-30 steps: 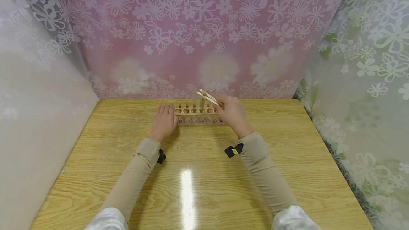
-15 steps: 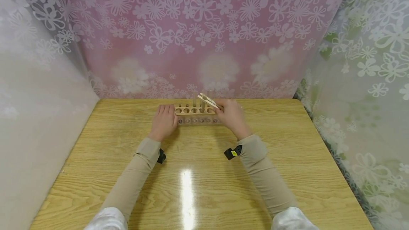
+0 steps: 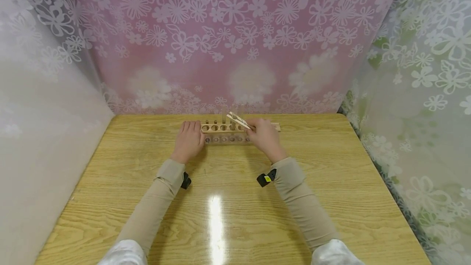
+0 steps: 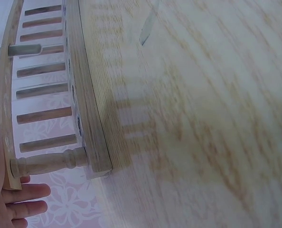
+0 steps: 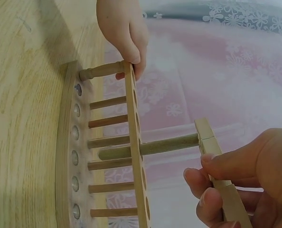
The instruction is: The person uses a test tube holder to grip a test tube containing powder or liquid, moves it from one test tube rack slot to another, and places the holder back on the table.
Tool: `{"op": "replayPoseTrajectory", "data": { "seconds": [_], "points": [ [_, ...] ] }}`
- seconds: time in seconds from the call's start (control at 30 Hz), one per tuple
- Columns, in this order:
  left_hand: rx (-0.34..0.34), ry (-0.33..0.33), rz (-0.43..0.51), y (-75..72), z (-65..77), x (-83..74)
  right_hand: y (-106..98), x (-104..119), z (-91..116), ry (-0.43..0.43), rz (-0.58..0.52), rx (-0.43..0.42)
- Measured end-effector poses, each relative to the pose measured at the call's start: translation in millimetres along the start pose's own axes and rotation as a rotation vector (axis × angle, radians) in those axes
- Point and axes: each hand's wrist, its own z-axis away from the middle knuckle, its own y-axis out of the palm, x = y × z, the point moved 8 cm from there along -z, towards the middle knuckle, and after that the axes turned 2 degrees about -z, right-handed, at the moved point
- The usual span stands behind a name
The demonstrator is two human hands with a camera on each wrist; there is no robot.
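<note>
Near the table's far edge stands a wooden test tube rack [image 5: 132, 102] with two rails and a row of pegs. My left hand [image 3: 189, 141] grips the left end of its upper rail. My right hand [image 3: 267, 137] holds a wooden test tube holder [image 5: 208, 135] between thumb and fingers. The holder's jaws clamp a test tube [image 5: 167, 144] near its top. That tube passes through a hole in the upper rail, and its rounded bottom hangs above the lower rail. Behind it another clear test tube [image 3: 223, 116] stands in the rack.
The wood-grain table [image 3: 235, 199] has a bright light reflection near its front. A pink flowered curtain [image 3: 235, 52] hangs just behind the rack. Pale flowered sheets close off the left and right sides.
My right hand has moved down and slightly left with the holder, lowering the clamped test tube further into the rack. The rack's right end has come into sight. My left hand stays put.
</note>
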Motion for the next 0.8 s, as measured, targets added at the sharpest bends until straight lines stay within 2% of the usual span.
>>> {"op": "replayPoseTrajectory", "data": {
  "seconds": [0.23, 0.53, 0.8],
  "points": [
    [-0.022, 0.008, 0.006, -2.1, 0.7, -1.9, 4, -3, -1, -0.015, 0.052, -0.026],
    [-0.024, 0.008, -0.004, -2.3, 1.9, -2.7, 15, -12, -2, 0.048, 0.024, 0.048],
    [-0.022, 0.005, -0.001, -1.9, 1.2, -1.2, 18, -13, -5, 0.035, 0.049, 0.037]
  ]
}}
